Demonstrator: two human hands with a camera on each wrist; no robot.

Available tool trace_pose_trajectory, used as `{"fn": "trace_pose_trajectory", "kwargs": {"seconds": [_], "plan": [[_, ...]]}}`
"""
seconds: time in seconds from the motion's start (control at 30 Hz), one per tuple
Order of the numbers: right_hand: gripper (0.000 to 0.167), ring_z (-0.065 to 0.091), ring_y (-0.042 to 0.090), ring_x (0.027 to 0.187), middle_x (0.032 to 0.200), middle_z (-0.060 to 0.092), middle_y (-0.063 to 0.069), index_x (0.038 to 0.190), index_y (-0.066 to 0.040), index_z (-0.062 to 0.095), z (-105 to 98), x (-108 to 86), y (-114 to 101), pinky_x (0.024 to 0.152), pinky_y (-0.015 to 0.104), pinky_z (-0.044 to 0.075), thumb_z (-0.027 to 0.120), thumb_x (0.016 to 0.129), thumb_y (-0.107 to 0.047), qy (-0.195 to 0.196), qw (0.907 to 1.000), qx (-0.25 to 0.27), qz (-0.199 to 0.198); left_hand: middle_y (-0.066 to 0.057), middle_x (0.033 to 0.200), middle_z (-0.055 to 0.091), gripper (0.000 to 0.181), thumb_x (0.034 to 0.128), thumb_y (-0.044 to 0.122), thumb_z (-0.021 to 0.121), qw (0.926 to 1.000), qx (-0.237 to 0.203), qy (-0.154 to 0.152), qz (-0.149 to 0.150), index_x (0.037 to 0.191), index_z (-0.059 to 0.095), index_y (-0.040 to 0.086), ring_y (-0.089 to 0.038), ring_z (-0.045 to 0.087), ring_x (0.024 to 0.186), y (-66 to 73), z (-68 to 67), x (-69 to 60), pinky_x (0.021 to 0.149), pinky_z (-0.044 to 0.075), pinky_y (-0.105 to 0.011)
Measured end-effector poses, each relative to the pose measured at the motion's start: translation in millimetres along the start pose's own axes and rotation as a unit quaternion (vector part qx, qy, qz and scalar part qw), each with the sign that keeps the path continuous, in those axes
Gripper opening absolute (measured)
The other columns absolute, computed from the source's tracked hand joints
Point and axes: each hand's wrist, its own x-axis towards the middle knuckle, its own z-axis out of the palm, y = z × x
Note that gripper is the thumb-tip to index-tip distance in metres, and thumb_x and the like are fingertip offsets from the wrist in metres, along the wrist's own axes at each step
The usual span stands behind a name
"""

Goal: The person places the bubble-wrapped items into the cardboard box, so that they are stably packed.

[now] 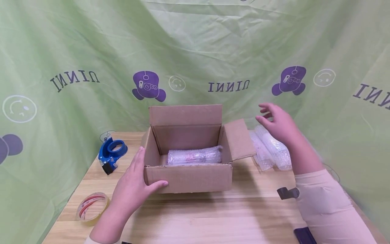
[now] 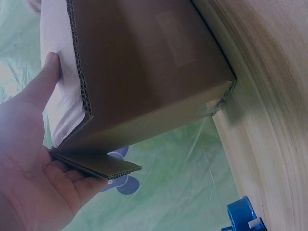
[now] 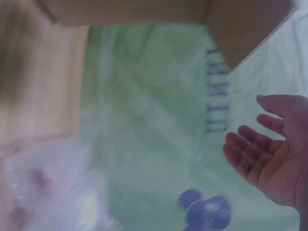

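An opened cardboard box (image 1: 189,179) stands at the middle of the table with its flaps spread. Inside it lies a bubble-wrapped item (image 1: 195,156); the wrap blurs what it is. My left hand (image 1: 132,184) grips the box's near left corner, thumb on the front flap and the other fingers around the left flap (image 2: 96,163). Loosely bent and holding nothing, my right hand (image 1: 278,123) hovers in the air to the right of the box's right flap (image 1: 239,140). Below and behind it are more bubble-wrapped items (image 1: 275,149), partly hidden by the hand and forearm.
A blue tape dispenser (image 1: 111,152) sits at the back left of the table (image 1: 195,217). Nearer, a roll of clear tape (image 1: 91,207) lies flat. A dark object (image 1: 304,235) shows at the front right edge. Green printed cloth (image 1: 189,51) hangs behind and beside the table.
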Motion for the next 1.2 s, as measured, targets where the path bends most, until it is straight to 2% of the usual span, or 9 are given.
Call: {"fn": "trace_pose_trajectory", "kwargs": {"seconds": [0.13,0.27,0.43,0.7,0.93,1.2], "plan": [[0.066,0.054,0.046,0.120,0.138,0.049,0.029,0.150,-0.003,0.033,11,0.1,31,0.098,0.064,0.043,0.053,0.100,-0.041,-0.043,0.9972,-0.048,0.039,-0.014,0.164,0.018,0.127,0.0690,0.075,0.071,1.0000,0.002,-0.002,-0.002,0.159,0.007,0.012,-0.042,0.034,0.142,0.3,-0.1,0.0,0.105,0.040,-0.062],[0.065,0.057,0.049,0.115,0.133,0.052,0.033,0.146,0.003,0.036,25,-2.3,57,0.096,0.063,0.045,0.055,0.099,-0.038,-0.063,0.9939,-0.076,0.049,-0.013,0.164,0.017,0.127,0.0691,0.075,0.071,1.0000,0.001,-0.007,-0.004,0.159,0.006,0.012,-0.042,0.033,0.142,0.9,-0.1,-0.2,0.106,0.039,-0.062],[0.062,0.057,0.050,0.114,0.128,0.055,0.035,0.142,0.005,0.041,40,-7.2,76,0.095,0.063,0.045,0.058,0.098,-0.035,-0.077,0.9898,-0.106,0.057,-0.013,0.164,0.017,0.127,0.0690,0.075,0.070,0.9999,0.000,-0.008,-0.007,0.159,0.007,0.012,-0.042,0.034,0.142,1.2,-0.2,-0.8,0.105,0.039,-0.062],[0.068,0.051,0.055,0.117,0.129,0.053,0.037,0.139,0.009,0.041,54,-17.0,91,0.093,0.065,0.044,0.059,0.095,-0.041,-0.132,0.9747,-0.150,0.101,-0.013,0.164,0.018,0.127,0.0693,0.075,0.071,1.0000,0.002,-0.006,-0.002,0.159,0.007,0.012,-0.042,0.034,0.142,1.9,-0.9,-0.4,0.105,0.039,-0.062],[0.073,0.047,0.057,0.121,0.132,0.048,0.040,0.138,0.012,0.040,64,-22.4,98,0.098,0.065,0.042,0.062,0.092,-0.040,-0.167,0.9672,-0.148,0.121,-0.013,0.164,0.017,0.127,0.0690,0.075,0.070,1.0000,0.003,-0.004,-0.001,0.159,0.007,0.011,-0.042,0.033,0.142,2.2,-1.6,-0.4,0.105,0.039,-0.062],[0.077,0.050,0.058,0.116,0.131,0.049,0.040,0.140,0.010,0.041,74,-25.6,103,0.091,0.066,0.045,0.065,0.089,-0.041,-0.179,0.9605,-0.159,0.141,-0.013,0.164,0.016,0.127,0.0692,0.075,0.070,0.9999,0.001,-0.014,-0.008,0.159,0.006,0.012,-0.042,0.032,0.143,1.9,-2.5,-0.4,0.105,0.038,-0.063]]}}
